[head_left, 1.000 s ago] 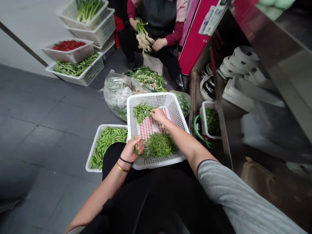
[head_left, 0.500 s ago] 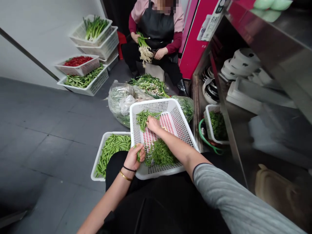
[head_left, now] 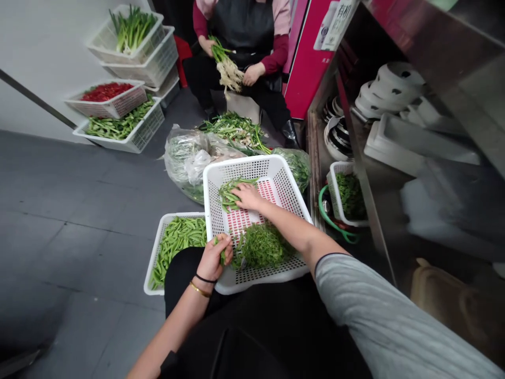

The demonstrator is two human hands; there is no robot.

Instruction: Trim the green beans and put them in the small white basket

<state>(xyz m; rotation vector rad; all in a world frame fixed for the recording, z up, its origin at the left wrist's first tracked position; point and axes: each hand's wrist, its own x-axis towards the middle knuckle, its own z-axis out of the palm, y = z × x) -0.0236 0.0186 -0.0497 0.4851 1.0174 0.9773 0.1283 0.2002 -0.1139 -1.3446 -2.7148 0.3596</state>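
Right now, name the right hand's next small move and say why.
Probably close the right hand on a few pods from the loose pile and draw them back toward the left hand. The right hand lies open on that pile at the far end of the white basket, while the left hand grips a green pod.

Left hand (head_left: 213, 256) holds pods (head_left: 221, 255); right hand (head_left: 246, 196) touches basket's (head_left: 276, 168) beans (head_left: 229, 192).
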